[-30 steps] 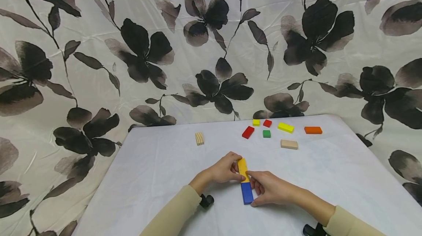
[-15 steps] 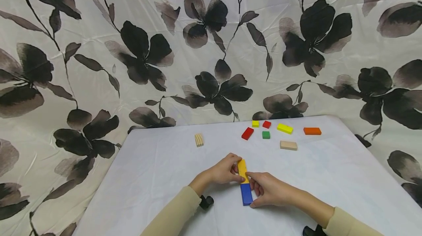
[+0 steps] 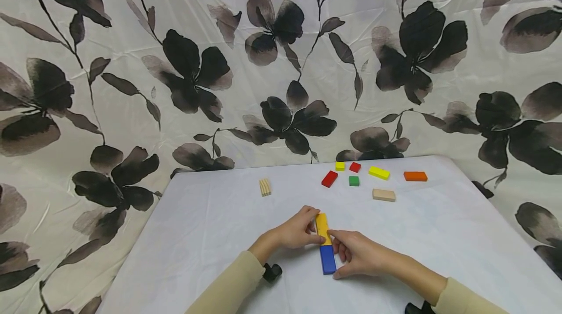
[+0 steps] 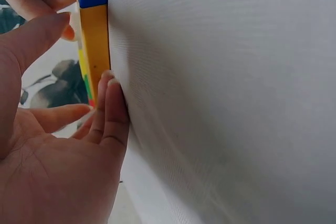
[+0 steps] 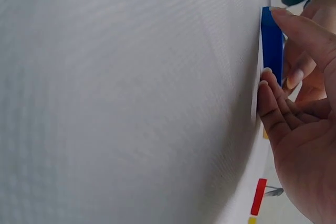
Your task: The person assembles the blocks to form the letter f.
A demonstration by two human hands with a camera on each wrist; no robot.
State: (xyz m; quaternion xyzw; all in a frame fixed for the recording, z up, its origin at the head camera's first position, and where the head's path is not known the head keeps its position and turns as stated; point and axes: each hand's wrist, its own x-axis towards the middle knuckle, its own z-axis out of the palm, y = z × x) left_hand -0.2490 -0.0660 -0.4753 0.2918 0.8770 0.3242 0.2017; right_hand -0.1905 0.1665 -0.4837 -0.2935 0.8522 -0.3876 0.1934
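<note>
A deep-yellow block (image 3: 322,228) and a blue block (image 3: 327,259) lie end to end in a line on the white-covered table, their short ends touching. My left hand (image 3: 296,228) holds the deep-yellow one, index finger at its far end and thumb at its near part; in the left wrist view, fingertips (image 4: 113,90) press its side. From the right, my right hand (image 3: 362,253) spans the joint: the thumb is at the blue block's near end and the index fingertip touches the deep-yellow block. The right wrist view shows that thumb on the blue block's (image 5: 272,45) end.
Further back lie a red block (image 3: 330,179), a small yellow block (image 3: 340,166), a small red block (image 3: 355,167), a green block (image 3: 353,181), a long yellow block (image 3: 379,172), an orange block (image 3: 415,176), a plain wooden block (image 3: 384,195) and a light ridged wooden piece (image 3: 265,187). Floral cloth hangs behind.
The head view has tipped slightly, so the table appears a little lower. Both hands and the two blocks keep nearly the same place.
</note>
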